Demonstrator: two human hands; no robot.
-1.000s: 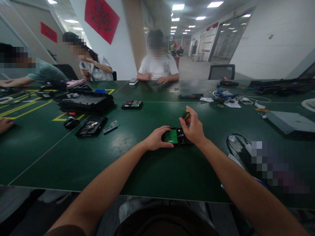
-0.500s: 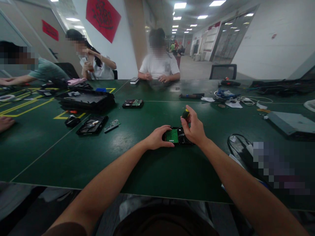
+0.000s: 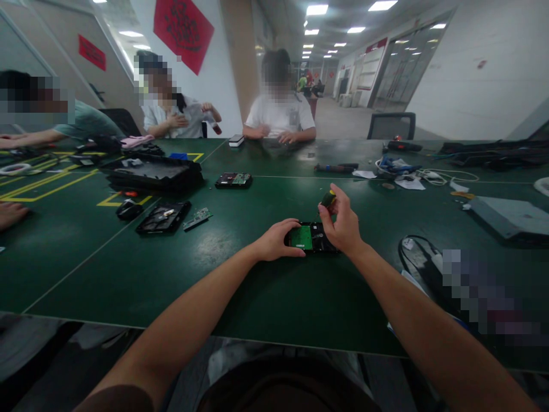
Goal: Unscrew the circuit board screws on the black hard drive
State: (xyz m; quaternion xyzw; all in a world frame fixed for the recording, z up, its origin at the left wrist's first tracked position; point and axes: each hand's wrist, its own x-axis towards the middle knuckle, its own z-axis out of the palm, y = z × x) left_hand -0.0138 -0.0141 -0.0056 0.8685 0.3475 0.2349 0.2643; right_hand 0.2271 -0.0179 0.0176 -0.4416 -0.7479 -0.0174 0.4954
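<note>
A black hard drive point(image 3: 315, 238) with a green circuit board facing up lies on the green table point(image 3: 266, 297) in front of me. My left hand point(image 3: 277, 240) grips its left end, fingers wrapped over the edge. My right hand point(image 3: 343, 223) is closed round a screwdriver with a yellow and black handle point(image 3: 328, 199), held upright over the drive's right half. Its tip is hidden behind my fingers.
Another hard drive point(image 3: 234, 180), a black opened case point(image 3: 163, 217), a loose circuit board point(image 3: 196, 218), a mouse point(image 3: 128, 209) and a large black tray point(image 3: 152, 174) lie to the left. Cables point(image 3: 416, 252) and a grey box point(image 3: 508, 213) are at right. Three people sit across the table.
My right hand has lifted slightly and turned the screwdriver handle a little. The person at far left across the table has shifted their arms. The drive has not moved.
</note>
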